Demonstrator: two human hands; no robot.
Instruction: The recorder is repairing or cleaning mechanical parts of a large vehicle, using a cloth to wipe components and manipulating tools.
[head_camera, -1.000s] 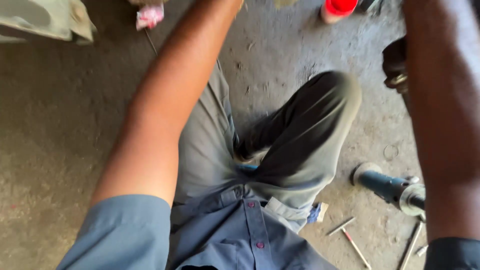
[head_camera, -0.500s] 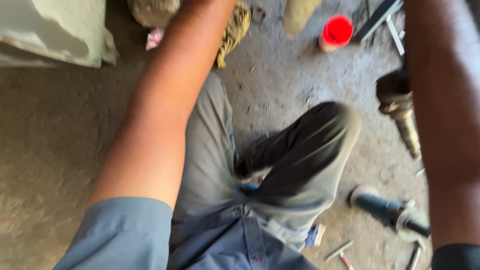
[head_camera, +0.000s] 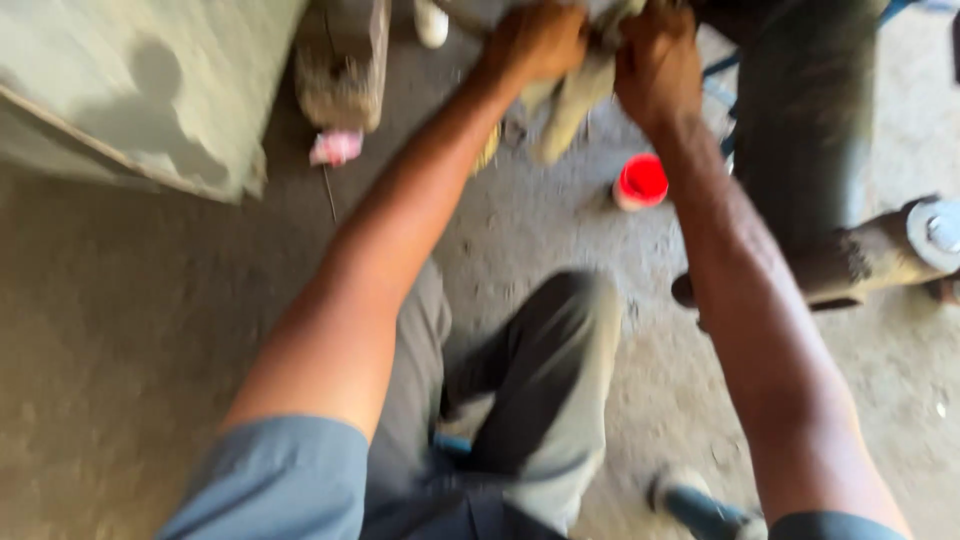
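Far ahead, the left hand (head_camera: 535, 42) and right hand (head_camera: 655, 62) both clench fingers around a pale, limp cloth rag (head_camera: 578, 95); a round red plastic cap (head_camera: 641, 181) lies nearer, right.

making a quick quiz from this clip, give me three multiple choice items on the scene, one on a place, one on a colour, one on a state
1. Where does the small round cap lie?
A. on the concrete floor between the two forearms
B. on the person's lap
C. on top of the pale green panel

2. What colour is that cap?
A. blue
B. red
C. yellow

3. How are the hands placed?
A. both resting open on the floor
B. one on a knee
C. both closed on the pale crumpled cloth

Answers:
1 A: the small round cap sits on the concrete floor, well right of the pale green panel.
2 B: it shows bright red.
3 C: the left hand and right hand both grip the pale crumpled cloth.
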